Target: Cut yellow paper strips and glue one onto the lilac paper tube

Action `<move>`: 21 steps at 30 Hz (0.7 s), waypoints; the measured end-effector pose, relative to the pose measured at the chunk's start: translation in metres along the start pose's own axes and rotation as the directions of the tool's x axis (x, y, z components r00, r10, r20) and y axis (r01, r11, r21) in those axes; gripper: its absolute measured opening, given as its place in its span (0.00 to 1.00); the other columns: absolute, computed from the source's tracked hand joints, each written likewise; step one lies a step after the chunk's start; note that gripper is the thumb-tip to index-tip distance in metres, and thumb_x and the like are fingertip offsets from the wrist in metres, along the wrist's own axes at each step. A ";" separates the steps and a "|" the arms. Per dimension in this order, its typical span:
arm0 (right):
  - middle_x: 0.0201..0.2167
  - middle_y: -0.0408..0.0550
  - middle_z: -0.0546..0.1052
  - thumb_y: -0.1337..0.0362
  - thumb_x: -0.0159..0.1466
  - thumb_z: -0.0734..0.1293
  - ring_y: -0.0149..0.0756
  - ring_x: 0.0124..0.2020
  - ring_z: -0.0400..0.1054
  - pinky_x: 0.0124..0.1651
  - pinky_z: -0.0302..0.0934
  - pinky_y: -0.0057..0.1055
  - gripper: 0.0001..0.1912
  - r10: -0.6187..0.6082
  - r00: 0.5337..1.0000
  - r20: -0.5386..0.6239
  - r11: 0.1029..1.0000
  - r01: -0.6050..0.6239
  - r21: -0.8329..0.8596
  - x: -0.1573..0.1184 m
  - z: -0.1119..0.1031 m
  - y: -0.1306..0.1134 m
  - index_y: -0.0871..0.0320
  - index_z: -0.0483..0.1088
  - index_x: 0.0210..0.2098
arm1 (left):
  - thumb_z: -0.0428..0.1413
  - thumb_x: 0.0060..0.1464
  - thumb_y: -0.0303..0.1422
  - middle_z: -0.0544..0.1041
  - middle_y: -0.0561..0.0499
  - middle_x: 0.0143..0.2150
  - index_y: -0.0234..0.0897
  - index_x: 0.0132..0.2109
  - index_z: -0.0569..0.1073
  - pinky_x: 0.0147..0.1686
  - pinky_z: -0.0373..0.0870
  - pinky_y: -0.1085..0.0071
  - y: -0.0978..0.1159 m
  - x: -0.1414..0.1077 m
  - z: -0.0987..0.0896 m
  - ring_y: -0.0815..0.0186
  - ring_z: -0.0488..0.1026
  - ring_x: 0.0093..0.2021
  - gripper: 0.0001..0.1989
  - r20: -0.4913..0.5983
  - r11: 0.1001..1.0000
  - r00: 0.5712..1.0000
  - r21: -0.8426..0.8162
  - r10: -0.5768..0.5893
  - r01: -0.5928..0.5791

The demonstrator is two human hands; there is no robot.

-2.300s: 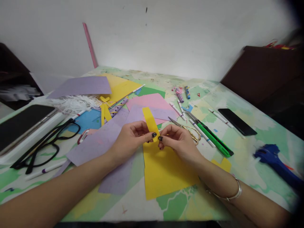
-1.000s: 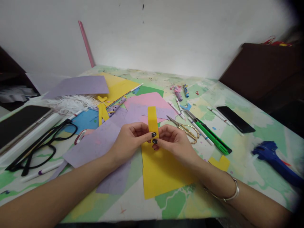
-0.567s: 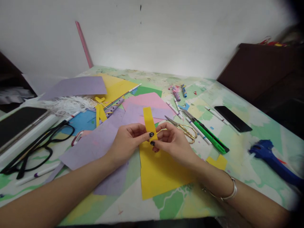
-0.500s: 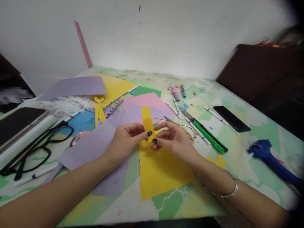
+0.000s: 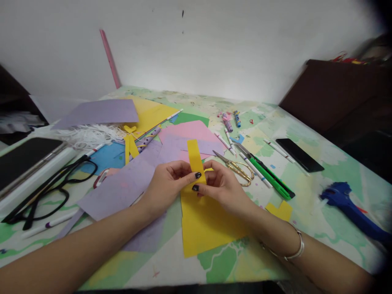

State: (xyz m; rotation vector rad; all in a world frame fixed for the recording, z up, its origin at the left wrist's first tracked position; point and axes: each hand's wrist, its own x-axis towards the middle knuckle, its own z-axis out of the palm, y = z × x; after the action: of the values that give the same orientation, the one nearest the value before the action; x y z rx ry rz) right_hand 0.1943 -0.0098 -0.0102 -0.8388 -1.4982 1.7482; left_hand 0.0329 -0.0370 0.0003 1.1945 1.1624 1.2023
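A narrow yellow paper strip (image 5: 195,157) stands up between my two hands at the middle of the view. My left hand (image 5: 168,181) pinches it from the left, thumb on its front face. From the right, my right hand (image 5: 222,183) is closed on the strip's lower end, its thumb just below the left thumb. Beneath both hands lies a larger yellow sheet (image 5: 211,228). The fingertips behind the strip are partly hidden. Gold-handled scissors (image 5: 240,169) lie just beyond my right hand.
Purple sheets (image 5: 122,183), black glasses (image 5: 61,192) and white string (image 5: 88,134) are on the left. A green cutter (image 5: 269,175), markers (image 5: 225,143), a phone (image 5: 298,155) and a blue glue gun (image 5: 352,208) lie right. A wall (image 5: 196,53) rises behind.
The right thumb has shifted slightly left and down on the strip, closer under the left thumb. More of the scissors shows. The whole view has moved a little.
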 end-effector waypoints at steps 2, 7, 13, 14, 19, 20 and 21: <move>0.23 0.37 0.75 0.64 0.50 0.75 0.31 0.25 0.71 0.32 0.66 0.31 0.20 -0.013 1.000 0.004 1.000 0.013 0.023 -0.002 0.001 -0.002 0.54 0.64 0.37 | 0.63 0.46 0.34 0.78 0.52 0.27 0.35 0.30 0.77 0.28 0.70 0.74 0.000 -0.001 0.001 0.68 0.73 0.27 0.07 -0.008 1.000 1.000 -0.004 0.004 -0.004; 0.25 0.41 0.78 0.64 0.54 0.72 0.33 0.27 0.74 0.38 0.68 0.35 0.20 0.010 0.999 0.031 0.999 -0.012 0.046 -0.003 -0.001 -0.004 0.53 0.63 0.43 | 0.64 0.46 0.35 0.79 0.52 0.27 0.35 0.30 0.77 0.29 0.70 0.73 0.000 -0.002 0.000 0.68 0.74 0.27 0.07 -0.011 0.999 1.000 -0.033 0.004 -0.005; 0.35 0.46 0.80 0.73 0.57 0.61 0.39 0.38 0.75 0.46 0.65 0.40 0.18 -0.220 0.972 -0.079 0.678 0.094 -0.729 0.002 -0.040 -0.028 0.53 0.68 0.45 | 0.66 0.44 0.36 0.79 0.51 0.31 0.35 0.32 0.78 0.30 0.68 0.74 0.000 0.007 -0.011 0.68 0.73 0.30 0.09 -0.118 1.000 0.993 0.018 0.017 -0.015; 0.35 0.48 0.80 0.74 0.56 0.61 0.41 0.39 0.74 0.46 0.64 0.40 0.17 -0.248 0.950 -0.189 0.521 -0.034 -0.853 0.002 -0.055 -0.036 0.54 0.69 0.43 | 0.66 0.43 0.36 0.80 0.51 0.32 0.35 0.32 0.79 0.31 0.68 0.73 0.000 0.008 -0.012 0.67 0.73 0.31 0.10 -0.142 1.000 0.990 0.026 0.020 -0.017; 0.39 0.61 0.78 0.64 0.52 0.69 0.52 0.42 0.72 0.38 0.63 0.38 0.13 -0.099 0.795 -0.598 -0.003 -0.601 -0.799 -0.003 -0.137 -0.066 0.62 0.74 0.37 | 0.67 0.42 0.36 0.80 0.50 0.34 0.36 0.33 0.79 0.33 0.68 0.72 -0.003 0.012 -0.016 0.66 0.73 0.33 0.11 -0.160 1.000 0.987 -0.027 0.004 -0.008; 0.34 0.60 0.78 0.63 0.50 0.70 0.51 0.39 0.73 0.35 0.62 0.36 0.11 -0.062 0.793 -0.606 -0.001 -0.607 -0.794 -0.004 -0.148 -0.066 0.62 0.75 0.32 | 0.67 0.42 0.36 0.80 0.50 0.34 0.36 0.33 0.79 0.33 0.67 0.72 -0.004 0.013 -0.016 0.66 0.73 0.33 0.11 -0.148 0.999 0.989 -0.044 0.001 -0.008; 0.31 0.57 0.78 0.62 0.49 0.72 0.47 0.35 0.73 0.32 0.61 0.34 0.09 -0.015 0.798 -0.603 0.007 -0.603 -0.798 -0.004 -0.155 -0.065 0.60 0.75 0.28 | 0.67 0.42 0.35 0.80 0.51 0.33 0.36 0.33 0.79 0.33 0.67 0.73 -0.004 0.013 -0.017 0.67 0.73 0.33 0.11 -0.135 0.998 0.991 -0.061 0.005 -0.013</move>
State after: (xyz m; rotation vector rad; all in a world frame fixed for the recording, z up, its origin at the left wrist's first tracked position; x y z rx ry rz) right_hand 0.3297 0.0796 0.0345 -2.2780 -2.1619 0.2055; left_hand 0.0170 -0.0233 -0.0044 1.0860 1.2115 1.3335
